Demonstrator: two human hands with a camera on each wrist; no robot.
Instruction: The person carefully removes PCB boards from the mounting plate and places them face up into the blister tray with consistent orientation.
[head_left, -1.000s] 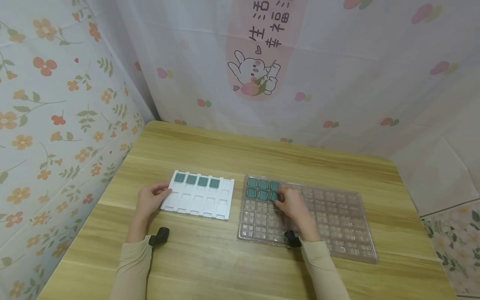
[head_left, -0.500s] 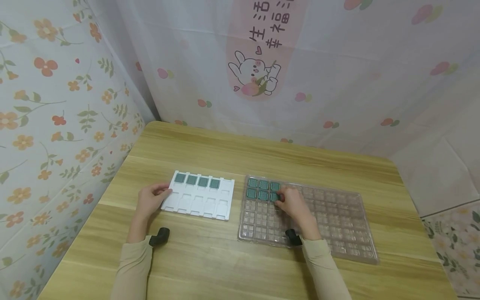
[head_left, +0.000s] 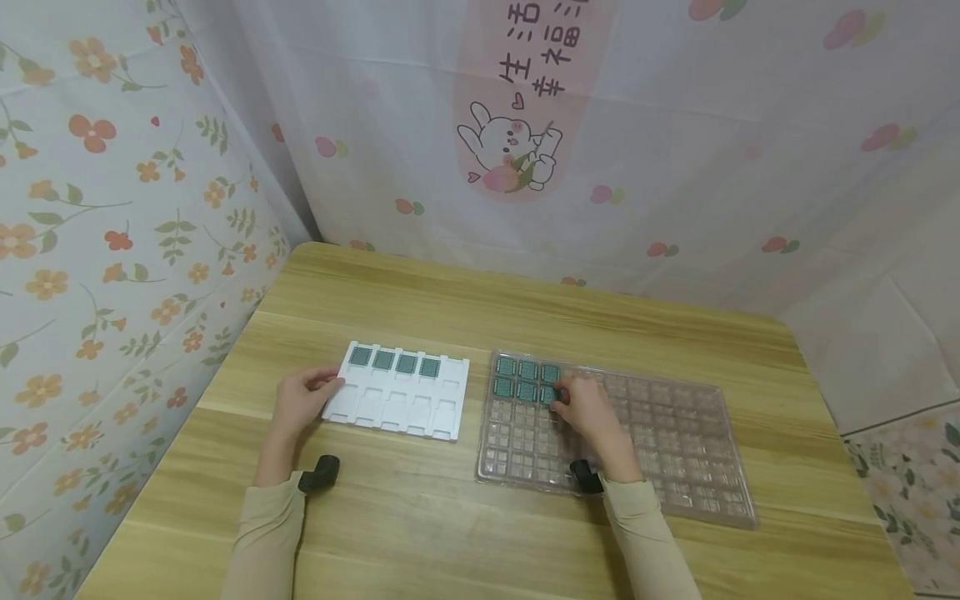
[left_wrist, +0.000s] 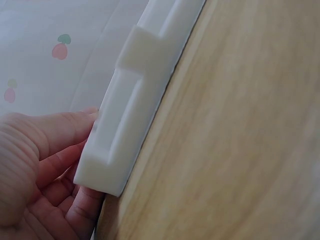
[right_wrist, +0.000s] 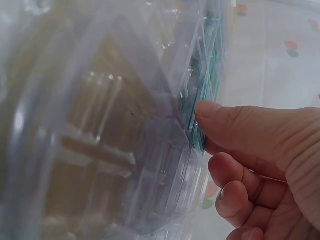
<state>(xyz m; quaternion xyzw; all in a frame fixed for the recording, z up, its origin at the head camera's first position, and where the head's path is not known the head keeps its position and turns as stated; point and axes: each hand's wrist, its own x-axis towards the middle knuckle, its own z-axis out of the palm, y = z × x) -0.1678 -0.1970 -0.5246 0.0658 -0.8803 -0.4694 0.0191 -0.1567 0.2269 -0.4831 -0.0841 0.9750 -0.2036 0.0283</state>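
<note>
In the head view, my left hand (head_left: 298,402) holds the left edge of a white plastic tray (head_left: 393,392), thumb on top and fingers at its side. The left wrist view shows that hand (left_wrist: 45,170) gripping the corner of the tray (left_wrist: 125,105). Square green chips (head_left: 406,363) fill several pockets of its far row. My right hand (head_left: 588,412) pinches a green chip (head_left: 548,395) at the third pocket of the second row in a clear plastic tray (head_left: 675,442). In the right wrist view the thumb of my right hand (right_wrist: 265,155) touches that chip's edge; part of the index finger is hidden.
Both trays lie on a wooden table (head_left: 420,517), with a strip of bare wood between them. Several more green chips (head_left: 527,370) sit in the clear tray's far left corner. Printed curtains (head_left: 360,108) hang behind and at the left of the table.
The chip under my right fingers has shifted slightly toward me and now lies flatter in its pocket. My right hand has moved very little; the left hand and white tray stay put.
</note>
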